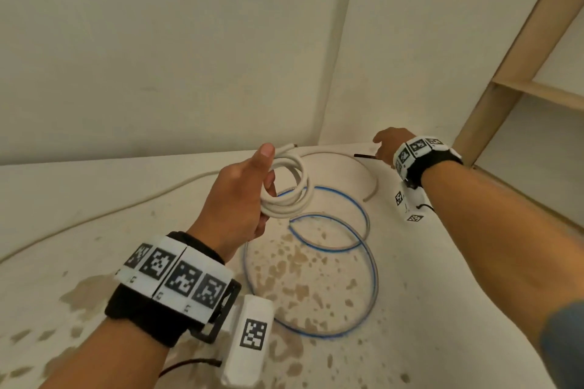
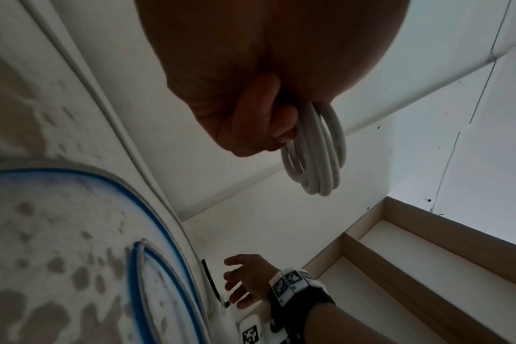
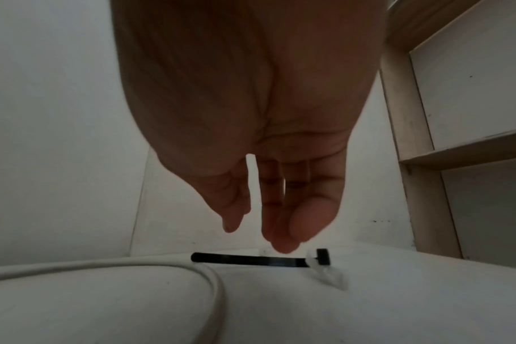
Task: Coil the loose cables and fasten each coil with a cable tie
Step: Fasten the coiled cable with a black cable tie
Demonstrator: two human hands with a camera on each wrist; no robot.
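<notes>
From the head view, the left hand [image 1: 240, 199] holds a white coil [image 1: 286, 186] of cable up off the tabletop [image 1: 94, 199], fingers curled through its loops and the thumb pressed on top, apparently to keep the turns from springing apart until they are bound. Under it a blue-edged cable [image 1: 331, 249] lies in wide loose loops on the stained surface, not yet coiled, and a loose white cable [image 1: 354, 164] arcs toward the back corner. The right hand [image 1: 387, 144] reaches far out to that corner, where a black cable tie [image 1: 365, 156] lies, partly hidden by the hand.

In the left wrist view, the fingers [image 2: 259, 121] are wrapped tightly round the bunched white loops, which hang below the palm; several turns sit side by side. Farther off, the other hand shows with its fingers spread and relaxed, holding nothing.

The right wrist view shows those fingers [image 3: 283, 223] extended downward, narrowly parted from the thumb, poised just above the black tie, which lies flat on the tabletop beside a small clear plastic piece [image 3: 324, 272]. They do not yet touch it. The tie seems the next thing wanted, since the coil is ready and one hand is occupied holding it shut.
</notes>
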